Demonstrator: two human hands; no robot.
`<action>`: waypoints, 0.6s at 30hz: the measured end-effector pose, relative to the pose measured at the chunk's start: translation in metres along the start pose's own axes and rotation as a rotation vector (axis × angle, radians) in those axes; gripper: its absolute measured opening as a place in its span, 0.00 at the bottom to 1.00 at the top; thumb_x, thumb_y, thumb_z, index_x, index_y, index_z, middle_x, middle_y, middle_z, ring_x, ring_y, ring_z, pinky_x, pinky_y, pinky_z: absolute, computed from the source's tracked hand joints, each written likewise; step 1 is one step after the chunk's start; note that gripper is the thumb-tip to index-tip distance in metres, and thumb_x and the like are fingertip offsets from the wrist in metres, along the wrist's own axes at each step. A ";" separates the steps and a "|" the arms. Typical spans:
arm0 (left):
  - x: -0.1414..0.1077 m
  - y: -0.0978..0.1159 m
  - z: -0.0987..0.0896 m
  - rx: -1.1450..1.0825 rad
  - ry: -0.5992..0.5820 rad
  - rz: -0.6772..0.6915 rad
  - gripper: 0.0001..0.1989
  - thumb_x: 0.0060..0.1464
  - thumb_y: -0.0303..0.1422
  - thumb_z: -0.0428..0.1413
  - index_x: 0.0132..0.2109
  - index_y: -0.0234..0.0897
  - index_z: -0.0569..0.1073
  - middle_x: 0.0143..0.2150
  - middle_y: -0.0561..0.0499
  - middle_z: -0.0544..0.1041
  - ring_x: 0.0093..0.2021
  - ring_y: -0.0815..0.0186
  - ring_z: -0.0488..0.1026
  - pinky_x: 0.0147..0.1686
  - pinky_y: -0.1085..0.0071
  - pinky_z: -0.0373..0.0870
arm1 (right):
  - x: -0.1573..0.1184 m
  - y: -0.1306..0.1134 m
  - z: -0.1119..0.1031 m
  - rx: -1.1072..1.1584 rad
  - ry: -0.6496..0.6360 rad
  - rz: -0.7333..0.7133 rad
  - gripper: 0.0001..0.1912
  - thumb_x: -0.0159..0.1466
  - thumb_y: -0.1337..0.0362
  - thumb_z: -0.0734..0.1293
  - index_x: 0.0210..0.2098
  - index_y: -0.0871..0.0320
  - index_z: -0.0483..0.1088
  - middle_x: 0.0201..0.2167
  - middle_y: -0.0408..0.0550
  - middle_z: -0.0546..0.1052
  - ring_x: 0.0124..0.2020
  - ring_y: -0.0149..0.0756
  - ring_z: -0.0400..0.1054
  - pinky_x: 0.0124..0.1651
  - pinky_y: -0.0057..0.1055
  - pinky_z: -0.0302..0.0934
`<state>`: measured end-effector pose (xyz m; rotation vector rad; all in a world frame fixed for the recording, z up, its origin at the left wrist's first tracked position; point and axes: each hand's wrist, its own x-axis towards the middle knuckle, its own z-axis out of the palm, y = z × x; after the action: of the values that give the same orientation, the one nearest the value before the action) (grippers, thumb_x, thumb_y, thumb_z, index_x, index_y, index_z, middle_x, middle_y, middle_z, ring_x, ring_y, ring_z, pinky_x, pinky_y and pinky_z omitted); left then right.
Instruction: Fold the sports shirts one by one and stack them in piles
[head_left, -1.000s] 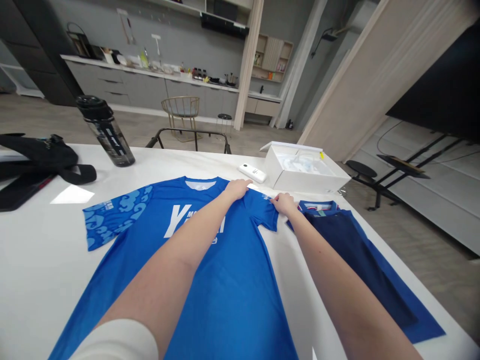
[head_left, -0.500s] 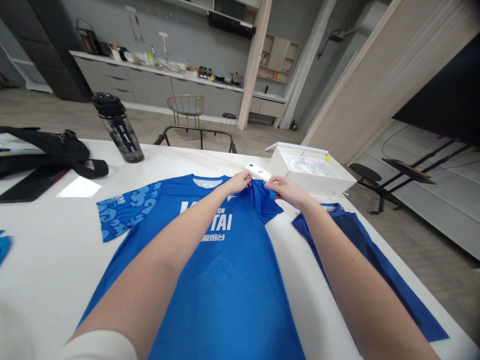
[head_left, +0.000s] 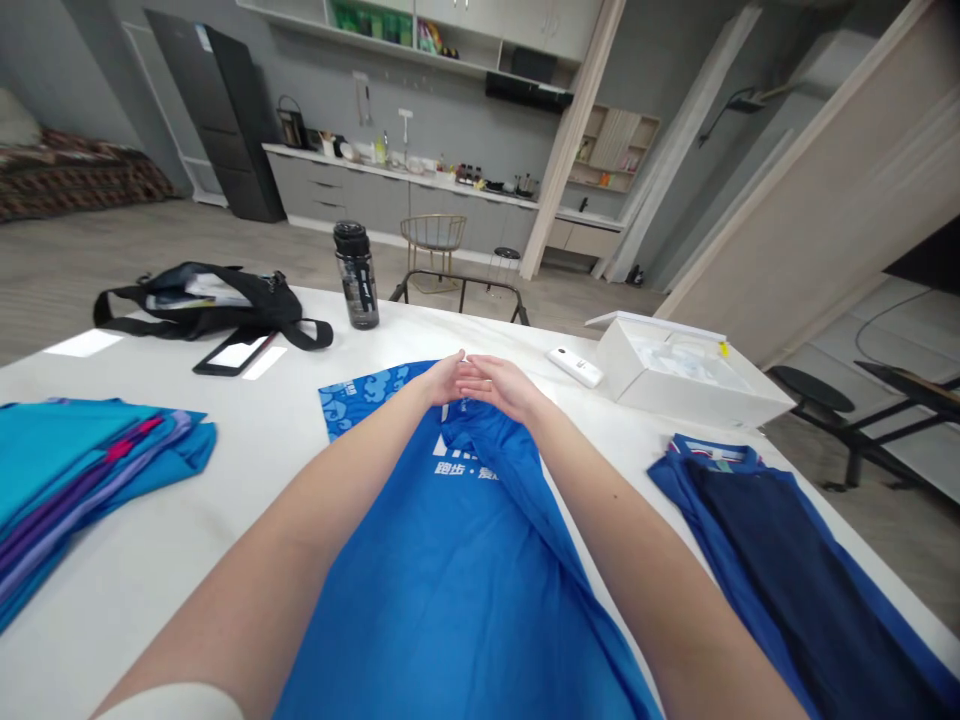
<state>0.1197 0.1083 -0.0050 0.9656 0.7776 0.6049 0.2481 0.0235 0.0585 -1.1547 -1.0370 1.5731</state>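
A blue T-shirt with white lettering lies on the white table, its right side folded inward over the front. My left hand is over the shirt's collar area, fingers stretched toward the right. Facing it, my right hand lies just above the folded-over fabric with its fingers straight and spread. The fingertips of both hands meet or overlap. No cloth shows pinched in either hand. The wave-patterned left sleeve lies flat, while the collar is mostly hidden under the hands and the fold.
Folded garments are stacked at the left, and dark blue garments lie at the right. Along the back stand a black bag, a water bottle, a white handheld device and an open white box.
The shirt's right shoulder and sleeve have been brought inward over the front, covering part of the lettering. My right hand has moved left to my left hand. The view has swung left.
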 end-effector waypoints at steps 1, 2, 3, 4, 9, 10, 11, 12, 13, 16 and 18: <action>-0.009 -0.003 -0.009 0.046 0.021 -0.028 0.24 0.63 0.52 0.49 0.46 0.35 0.73 0.37 0.43 0.80 0.36 0.60 0.78 0.37 0.63 0.77 | 0.002 0.007 -0.002 -0.072 0.064 -0.022 0.09 0.68 0.59 0.67 0.44 0.57 0.70 0.38 0.50 0.79 0.34 0.34 0.76 0.37 0.31 0.72; -0.016 -0.006 -0.016 0.132 0.052 -0.041 0.24 0.61 0.53 0.51 0.48 0.36 0.73 0.41 0.42 0.81 0.39 0.59 0.79 0.40 0.63 0.76 | 0.003 0.013 -0.007 -0.183 0.144 -0.039 0.09 0.68 0.59 0.66 0.45 0.57 0.70 0.40 0.50 0.79 0.33 0.33 0.76 0.36 0.31 0.71; -0.023 -0.008 -0.020 0.258 0.097 -0.031 0.25 0.59 0.54 0.54 0.49 0.37 0.74 0.45 0.42 0.81 0.43 0.57 0.79 0.44 0.63 0.76 | 0.003 0.019 -0.014 -0.317 0.229 -0.049 0.09 0.68 0.59 0.65 0.46 0.56 0.70 0.41 0.50 0.79 0.32 0.33 0.75 0.35 0.31 0.71; -0.029 -0.011 -0.023 0.413 0.153 -0.001 0.25 0.56 0.54 0.57 0.50 0.38 0.74 0.48 0.42 0.81 0.47 0.56 0.78 0.47 0.63 0.74 | 0.003 0.024 -0.023 -0.477 0.312 -0.054 0.09 0.68 0.60 0.64 0.46 0.56 0.71 0.41 0.50 0.79 0.33 0.34 0.75 0.36 0.31 0.71; -0.044 -0.017 -0.016 1.110 0.284 0.142 0.24 0.43 0.47 0.69 0.45 0.37 0.79 0.47 0.43 0.82 0.51 0.51 0.77 0.49 0.65 0.72 | 0.000 0.042 -0.073 -0.921 0.523 -0.103 0.19 0.61 0.71 0.64 0.52 0.58 0.73 0.54 0.57 0.74 0.58 0.49 0.66 0.59 0.46 0.63; -0.045 -0.018 -0.014 1.175 0.295 0.140 0.21 0.44 0.43 0.69 0.43 0.37 0.80 0.45 0.42 0.82 0.50 0.51 0.77 0.49 0.65 0.72 | 0.001 0.045 -0.081 -1.028 0.524 -0.097 0.22 0.61 0.71 0.64 0.55 0.56 0.72 0.59 0.58 0.71 0.63 0.52 0.61 0.62 0.50 0.59; -0.046 -0.019 -0.012 1.211 0.312 0.138 0.17 0.45 0.39 0.69 0.41 0.36 0.80 0.44 0.42 0.82 0.49 0.51 0.78 0.48 0.65 0.72 | 0.003 0.047 -0.088 -1.149 0.512 -0.077 0.25 0.63 0.70 0.63 0.59 0.54 0.70 0.63 0.57 0.67 0.66 0.54 0.56 0.64 0.54 0.55; -0.046 -0.021 -0.010 1.223 0.333 0.140 0.13 0.46 0.37 0.67 0.39 0.35 0.80 0.42 0.41 0.82 0.48 0.50 0.78 0.47 0.64 0.72 | 0.007 0.048 -0.095 -1.263 0.492 -0.045 0.26 0.65 0.68 0.61 0.62 0.51 0.67 0.66 0.56 0.64 0.68 0.55 0.53 0.64 0.59 0.53; -0.047 -0.022 -0.008 1.218 0.351 0.147 0.10 0.49 0.35 0.66 0.38 0.35 0.80 0.41 0.41 0.82 0.47 0.50 0.78 0.47 0.64 0.72 | 0.011 0.050 -0.100 -1.354 0.470 -0.005 0.27 0.68 0.65 0.59 0.65 0.49 0.64 0.68 0.55 0.61 0.69 0.56 0.51 0.64 0.62 0.52; -0.048 -0.027 -0.007 1.195 0.383 0.197 0.08 0.56 0.35 0.60 0.40 0.36 0.78 0.41 0.42 0.82 0.46 0.52 0.78 0.47 0.64 0.71 | 0.025 0.052 -0.113 -1.437 0.428 0.062 0.25 0.71 0.56 0.57 0.67 0.47 0.61 0.71 0.55 0.57 0.70 0.57 0.48 0.62 0.65 0.52; -0.048 -0.031 -0.007 1.160 0.422 0.260 0.09 0.60 0.36 0.56 0.43 0.37 0.77 0.42 0.43 0.81 0.47 0.54 0.77 0.48 0.64 0.70 | 0.031 0.053 -0.118 -1.479 0.394 0.014 0.21 0.71 0.55 0.60 0.61 0.48 0.68 0.70 0.55 0.58 0.69 0.56 0.49 0.62 0.63 0.53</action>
<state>0.0892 0.0618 -0.0199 2.0584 1.4479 0.5711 0.3482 0.0541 -0.0234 -2.2511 -1.9265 0.2910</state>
